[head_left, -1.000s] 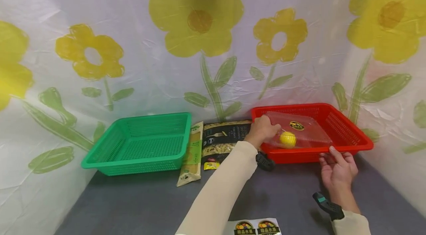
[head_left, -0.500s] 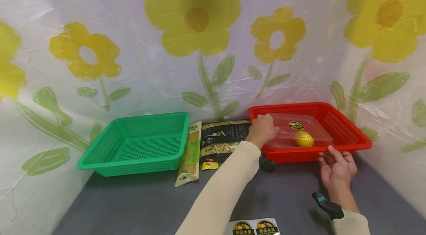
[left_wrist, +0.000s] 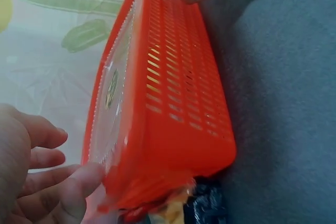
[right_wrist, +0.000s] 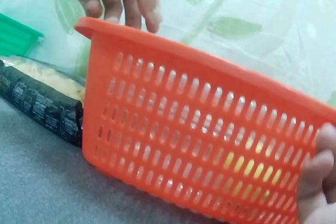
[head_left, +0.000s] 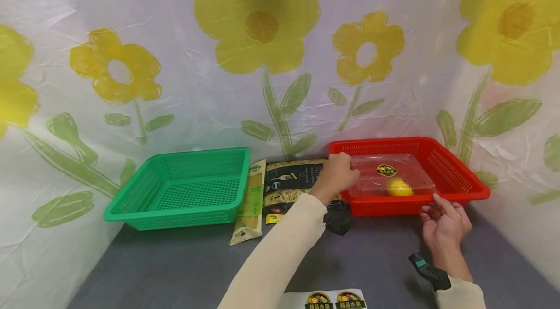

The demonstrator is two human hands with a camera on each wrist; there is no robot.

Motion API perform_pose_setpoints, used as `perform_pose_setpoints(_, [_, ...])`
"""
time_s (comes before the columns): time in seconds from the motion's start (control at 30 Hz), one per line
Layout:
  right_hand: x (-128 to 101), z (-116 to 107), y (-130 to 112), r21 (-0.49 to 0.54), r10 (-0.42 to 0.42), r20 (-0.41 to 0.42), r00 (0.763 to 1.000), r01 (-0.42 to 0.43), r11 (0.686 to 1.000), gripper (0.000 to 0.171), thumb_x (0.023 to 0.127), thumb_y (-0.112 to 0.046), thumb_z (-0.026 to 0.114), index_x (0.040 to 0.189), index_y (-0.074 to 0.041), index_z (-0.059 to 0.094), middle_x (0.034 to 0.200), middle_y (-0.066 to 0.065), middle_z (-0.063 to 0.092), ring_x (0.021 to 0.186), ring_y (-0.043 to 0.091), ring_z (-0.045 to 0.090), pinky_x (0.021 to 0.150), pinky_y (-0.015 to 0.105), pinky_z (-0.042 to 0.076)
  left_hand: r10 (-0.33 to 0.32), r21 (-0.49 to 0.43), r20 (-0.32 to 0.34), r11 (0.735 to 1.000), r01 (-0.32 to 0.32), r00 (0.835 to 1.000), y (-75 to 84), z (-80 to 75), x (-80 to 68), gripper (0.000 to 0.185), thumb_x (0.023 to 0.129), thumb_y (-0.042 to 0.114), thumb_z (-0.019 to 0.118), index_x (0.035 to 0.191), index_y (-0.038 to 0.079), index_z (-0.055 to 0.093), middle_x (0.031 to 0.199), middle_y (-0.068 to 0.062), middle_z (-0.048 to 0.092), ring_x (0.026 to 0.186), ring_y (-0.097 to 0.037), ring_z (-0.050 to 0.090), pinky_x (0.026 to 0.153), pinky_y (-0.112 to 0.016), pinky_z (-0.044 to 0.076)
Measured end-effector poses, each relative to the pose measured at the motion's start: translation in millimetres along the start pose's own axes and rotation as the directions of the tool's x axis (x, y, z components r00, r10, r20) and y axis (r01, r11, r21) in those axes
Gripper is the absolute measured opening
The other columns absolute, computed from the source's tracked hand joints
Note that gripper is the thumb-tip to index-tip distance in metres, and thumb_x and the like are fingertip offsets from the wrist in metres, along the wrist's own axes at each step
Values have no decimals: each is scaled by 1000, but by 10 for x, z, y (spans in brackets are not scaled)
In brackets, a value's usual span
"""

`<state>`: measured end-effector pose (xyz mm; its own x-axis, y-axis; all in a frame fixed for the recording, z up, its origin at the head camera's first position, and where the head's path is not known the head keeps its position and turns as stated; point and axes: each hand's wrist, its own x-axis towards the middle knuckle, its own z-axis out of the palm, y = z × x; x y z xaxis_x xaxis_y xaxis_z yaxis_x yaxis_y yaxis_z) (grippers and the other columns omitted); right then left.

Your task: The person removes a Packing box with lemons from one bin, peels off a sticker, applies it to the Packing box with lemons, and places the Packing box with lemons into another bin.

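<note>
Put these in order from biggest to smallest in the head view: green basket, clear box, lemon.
1. green basket
2. clear box
3. lemon, sitting inside the clear box

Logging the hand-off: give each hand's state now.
Left hand: open, fingers at the clear plastic lidded box.
Right hand: open, by the red plastic basket.

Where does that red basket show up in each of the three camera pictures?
Head view: the red basket sits right of centre at the back of the table.
Left wrist view: the red basket fills the middle, seen end-on.
Right wrist view: the red basket spans the frame, showing its slotted side wall.
Shared landmark: the dark pasta packet beside the basket, also in the right wrist view.
</note>
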<state>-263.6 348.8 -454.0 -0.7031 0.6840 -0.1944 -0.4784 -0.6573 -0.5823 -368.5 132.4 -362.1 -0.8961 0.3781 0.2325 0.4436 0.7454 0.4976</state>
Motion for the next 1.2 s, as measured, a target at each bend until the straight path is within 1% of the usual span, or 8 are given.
perform_pose_setpoints(0.13, [-30,54,-16,-102,-15,-92,996,5,995,12,93,-16,70,88,-9,62,67,10,68,44,26,55,46,31,54,42,-122,-24,991,-45,999,-138,-64,-157,16,94,20,68,82,10,72,63,3,61,52,-9,56,46,-19,48])
perform_pose_setpoints(0.23, [-46,85,-49,-152,-26,-183,983,-2,988,10,95,-18,63,90,-10,66,65,8,67,41,26,56,45,32,54,34,-175,-50,984,-42,998,-233,-116,-270,14,93,21,68,98,12,77,78,4,69,60,-8,60,52,-20,51])
perform_pose_setpoints(0.4, [-79,143,-136,-210,-71,-301,951,6,978,17,95,-13,58,81,-10,66,61,5,65,37,23,55,40,29,50,5,-186,-107,982,-25,994,-377,-187,-469,12,92,27,67,97,20,76,80,10,67,69,-8,58,59,-26,50])
perform_pose_setpoints(0.53, [-136,211,-192,-247,-155,-339,928,71,966,12,92,-6,56,81,-11,58,61,3,61,35,20,50,36,25,46,-8,-237,-120,971,-21,993,-481,-246,-647,13,94,28,68,101,21,74,81,11,66,72,-9,59,65,-29,52])
perform_pose_setpoints(0.67, [-228,322,-236,-241,-202,-312,928,128,962,11,90,-5,59,89,-13,51,66,3,60,36,19,49,38,23,45,-18,-262,-163,965,-25,987,-607,-305,-816,17,94,29,70,107,19,75,80,11,68,74,-9,60,71,-32,52])
perform_pose_setpoints(0.83, [-382,486,-273,-215,-270,-253,929,219,952,10,90,-5,63,89,-11,55,67,5,61,34,18,46,38,22,45,-15,-299,-198,953,-46,980,-804,-334,-1105,16,92,28,70,105,20,75,76,12,66,69,-7,59,70,-32,49])
perform_pose_setpoints(1.03, [-570,686,-186,-185,-329,-149,933,300,936,9,89,-3,63,84,-7,57,67,8,63,37,19,46,37,22,44,-51,-294,-251,955,-26,967,-1142,-386,-1468,13,90,21,73,103,19,75,73,11,62,64,-7,53,65,-29,46])
perform_pose_setpoints(1.2, [-690,796,-110,-168,-387,-33,921,377,911,10,90,-2,62,82,-6,58,66,9,65,39,18,49,39,21,46,-42,-301,-256,953,-38,966,-1294,-457,-1670,14,90,20,73,103,16,74,75,9,63,62,-11,53,60,-27,46])
